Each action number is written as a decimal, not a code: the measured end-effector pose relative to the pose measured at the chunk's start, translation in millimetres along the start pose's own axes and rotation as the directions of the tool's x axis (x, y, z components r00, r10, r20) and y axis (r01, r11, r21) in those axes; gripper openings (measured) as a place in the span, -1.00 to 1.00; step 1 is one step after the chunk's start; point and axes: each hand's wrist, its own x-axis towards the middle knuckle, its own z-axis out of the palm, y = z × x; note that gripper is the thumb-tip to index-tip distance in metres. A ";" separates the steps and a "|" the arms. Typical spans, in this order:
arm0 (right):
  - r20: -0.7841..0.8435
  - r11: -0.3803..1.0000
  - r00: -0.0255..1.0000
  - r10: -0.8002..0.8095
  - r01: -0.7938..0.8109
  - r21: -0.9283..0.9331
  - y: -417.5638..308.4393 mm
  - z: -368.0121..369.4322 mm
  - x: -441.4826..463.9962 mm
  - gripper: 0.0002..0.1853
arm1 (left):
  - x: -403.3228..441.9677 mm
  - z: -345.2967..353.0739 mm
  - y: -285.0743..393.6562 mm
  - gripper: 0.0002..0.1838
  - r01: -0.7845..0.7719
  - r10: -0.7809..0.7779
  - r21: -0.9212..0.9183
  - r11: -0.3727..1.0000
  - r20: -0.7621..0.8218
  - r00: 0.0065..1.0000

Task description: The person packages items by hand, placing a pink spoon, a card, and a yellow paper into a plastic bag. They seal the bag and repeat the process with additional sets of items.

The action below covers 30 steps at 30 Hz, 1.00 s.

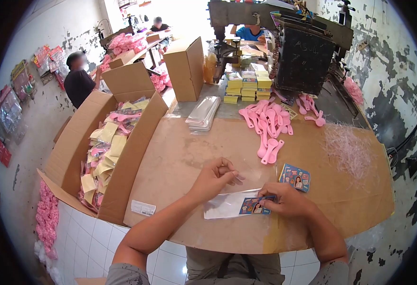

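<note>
My right hand (289, 202) pinches a blue printed card (257, 206), which lies over the right end of a clear plastic sleeve (222, 205) on the cardboard-covered table. Up and to the left of the sleeve is my left hand (216, 178), its thumb and fingers pressed together on a small strip of clear film (239, 178). More blue cards (296, 177) lie just beyond my right hand. A heap of pink spoons (268, 118) sits farther back, and a stack of clear sleeves (203, 114) lies at the back left of the cardboard.
An open carton (71, 142) of packed pouches stands at the left. Behind are a tall carton (184, 69), yellow-edged card stacks (248, 85) and a black machine (303, 59). Plastic shreds (348, 149) lie at right. Other people are in the background.
</note>
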 end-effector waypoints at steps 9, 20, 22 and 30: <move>-0.463 0.888 0.857 0.226 0.013 0.459 14.6 -3.8 6.3 -0.69 | -9.2 11.3 21.0 -0.63 0.006 -0.007 0.006 1.000 0.029 1.000; -0.331 0.940 0.886 -0.325 0.265 -0.216 18.9 -7.3 12.2 -0.65 | -14.7 22.3 11.3 -0.53 -0.016 -0.023 0.225 0.974 0.170 0.985; -0.386 0.990 0.918 -0.091 0.126 0.066 8.8 6.2 12.3 -0.66 | -17.9 27.1 19.0 -0.53 -0.036 -0.030 0.300 0.953 0.214 0.976; -0.440 0.944 0.897 0.041 0.109 0.311 18.1 23.1 14.5 -0.72 | -20.9 30.8 22.9 -0.53 -0.016 -0.008 0.203 0.979 0.118 0.993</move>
